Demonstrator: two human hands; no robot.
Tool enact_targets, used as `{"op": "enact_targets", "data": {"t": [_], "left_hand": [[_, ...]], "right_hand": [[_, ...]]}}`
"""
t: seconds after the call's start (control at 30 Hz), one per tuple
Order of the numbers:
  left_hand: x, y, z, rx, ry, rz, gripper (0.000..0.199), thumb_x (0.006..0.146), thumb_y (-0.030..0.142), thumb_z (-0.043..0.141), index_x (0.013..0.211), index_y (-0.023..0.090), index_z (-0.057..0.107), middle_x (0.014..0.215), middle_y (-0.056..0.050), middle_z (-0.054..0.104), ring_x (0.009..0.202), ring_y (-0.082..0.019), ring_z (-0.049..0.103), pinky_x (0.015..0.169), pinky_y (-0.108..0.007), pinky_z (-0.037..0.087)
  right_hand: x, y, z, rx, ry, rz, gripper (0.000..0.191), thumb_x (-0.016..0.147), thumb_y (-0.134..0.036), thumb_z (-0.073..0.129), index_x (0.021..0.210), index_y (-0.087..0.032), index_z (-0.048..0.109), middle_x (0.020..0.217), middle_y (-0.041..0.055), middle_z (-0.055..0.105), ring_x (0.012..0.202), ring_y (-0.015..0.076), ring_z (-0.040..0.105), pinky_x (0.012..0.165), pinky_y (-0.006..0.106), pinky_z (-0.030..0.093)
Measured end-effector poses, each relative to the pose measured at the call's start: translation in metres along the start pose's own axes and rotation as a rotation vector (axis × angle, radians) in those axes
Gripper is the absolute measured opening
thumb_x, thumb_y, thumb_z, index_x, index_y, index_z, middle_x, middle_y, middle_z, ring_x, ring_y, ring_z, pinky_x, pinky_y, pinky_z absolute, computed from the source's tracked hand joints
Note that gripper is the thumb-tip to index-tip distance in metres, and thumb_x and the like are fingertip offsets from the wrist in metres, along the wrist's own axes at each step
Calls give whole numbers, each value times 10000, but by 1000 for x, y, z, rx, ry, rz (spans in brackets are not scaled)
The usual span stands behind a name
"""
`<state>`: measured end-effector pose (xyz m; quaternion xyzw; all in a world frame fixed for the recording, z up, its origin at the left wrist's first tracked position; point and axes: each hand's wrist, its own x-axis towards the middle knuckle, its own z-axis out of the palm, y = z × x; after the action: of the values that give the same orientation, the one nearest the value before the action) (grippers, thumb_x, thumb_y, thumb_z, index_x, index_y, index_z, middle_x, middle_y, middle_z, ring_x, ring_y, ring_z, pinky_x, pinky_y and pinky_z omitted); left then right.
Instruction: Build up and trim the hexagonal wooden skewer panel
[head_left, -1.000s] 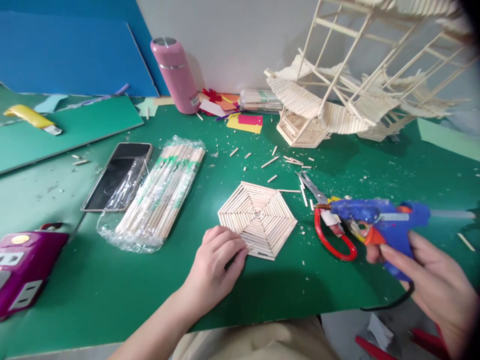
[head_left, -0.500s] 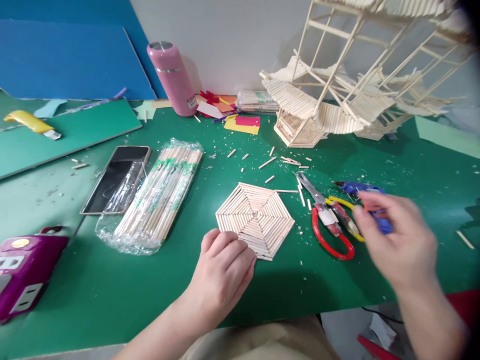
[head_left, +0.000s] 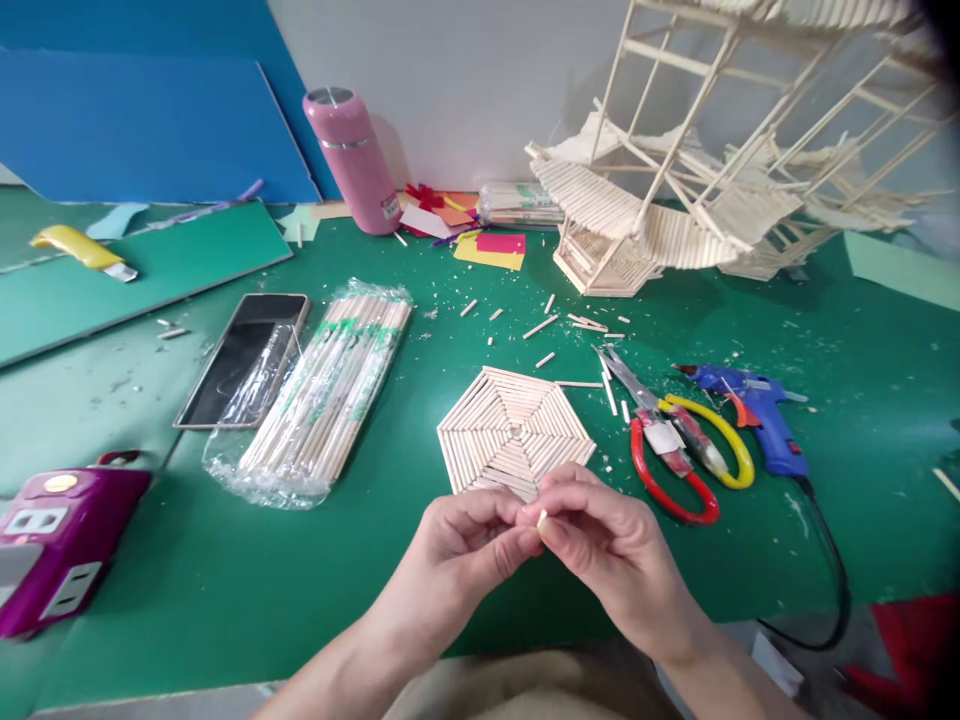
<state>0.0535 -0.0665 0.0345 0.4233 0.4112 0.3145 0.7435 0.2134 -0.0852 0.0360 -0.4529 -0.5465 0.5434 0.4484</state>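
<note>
In front of me my left hand (head_left: 472,545) and my right hand (head_left: 600,530) meet, thumbs and forefingers pinched together. A pale tip of a short wooden stick (head_left: 542,518) pokes out between the fingertips; the rest of it is hidden. Just beyond lies a flat, web-like polygon panel of wooden sticks (head_left: 517,430), its near edge covered by my hands. To the right of it rest scissors (head_left: 664,435) with one red and one yellow handle, beside a blue glue gun (head_left: 765,410) with an orange trigger.
A bag of wooden sticks (head_left: 330,385) overlaps a phone (head_left: 244,360). Left stand a purple power socket (head_left: 71,550) and a yellow utility knife (head_left: 82,250). At the back are a pink flask (head_left: 352,160) and a stick-built tower model (head_left: 652,220). Stick offcuts (head_left: 540,327) litter the table.
My right hand has moved left from over the glue gun to meet my left hand. The glue gun now shows fully. My left hand has shifted slightly right.
</note>
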Motion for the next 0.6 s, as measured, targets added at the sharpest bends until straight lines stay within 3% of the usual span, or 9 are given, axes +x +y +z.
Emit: {"op": "enact_targets", "data": {"t": [0.07,0.17,0.27,0.33,0.43,0.6], "left_hand": [[-2,2,-1,79,6,32,135,771,280,627,788,149,652,760,-37,648,735,-146,574,677,-256,452],[-5,7,-3,359,71,145,157,810,280,567,771,137,617,683,-23,592,631,-121,513,581,-235,407],[-8,11,-3,573,79,259,190,854,252,493,699,151,539,621,12,496,577,-98,434,537,-223,359],[-11,12,-3,641,0,273,206,878,227,445,688,162,494,631,20,470,583,-94,420,540,-216,355],[-14,11,-2,721,-114,225,229,900,214,393,684,171,457,636,23,459,582,-91,412,538,-212,355],[-16,4,-3,789,-61,266,221,893,190,396,678,172,447,612,30,457,550,-83,395,509,-196,346]], "right_hand": [[0,-1,-3,-44,24,-10,84,856,-199,544,869,-252,609,865,-10,580,737,102,553,628,208,468],[0,-5,-11,-297,24,-82,115,852,-155,545,910,-240,597,849,-11,615,697,92,560,629,196,460],[-1,-9,-15,-477,-116,-161,124,851,-143,546,929,-217,607,842,6,633,752,110,588,672,205,462],[-3,-10,-13,-493,-184,-137,116,853,-161,548,946,-215,593,824,-2,640,728,104,593,658,197,462],[-9,-7,-8,-450,-174,-38,114,836,-185,577,939,-223,549,743,-43,625,644,77,572,606,162,450],[-17,-1,-3,-457,-106,21,48,839,-184,553,796,-202,544,697,-39,562,614,74,517,581,172,418]]}}
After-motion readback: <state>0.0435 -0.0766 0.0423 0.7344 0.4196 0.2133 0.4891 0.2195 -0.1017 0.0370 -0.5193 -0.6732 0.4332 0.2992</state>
